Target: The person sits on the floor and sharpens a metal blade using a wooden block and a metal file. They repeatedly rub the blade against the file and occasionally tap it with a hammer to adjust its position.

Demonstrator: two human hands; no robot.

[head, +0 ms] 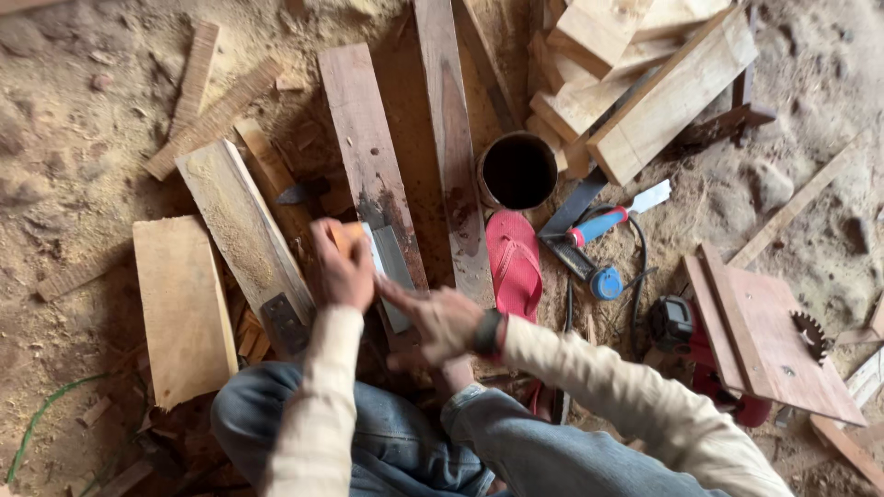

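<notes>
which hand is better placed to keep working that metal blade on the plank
Left, probably. The left hand is closed around a handle right at the metal blade. The right hand is open, fingers only pointing toward it.

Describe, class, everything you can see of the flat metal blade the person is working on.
The metal blade is a flat, grey rectangular piece, dull and worn-looking, lying tilted along a reddish plank. The left hand grips its upper end, where something pale orange shows between the fingers. The right hand rests with fingers stretched onto its lower part, hiding that end. Its edge cannot be judged from here.
</notes>
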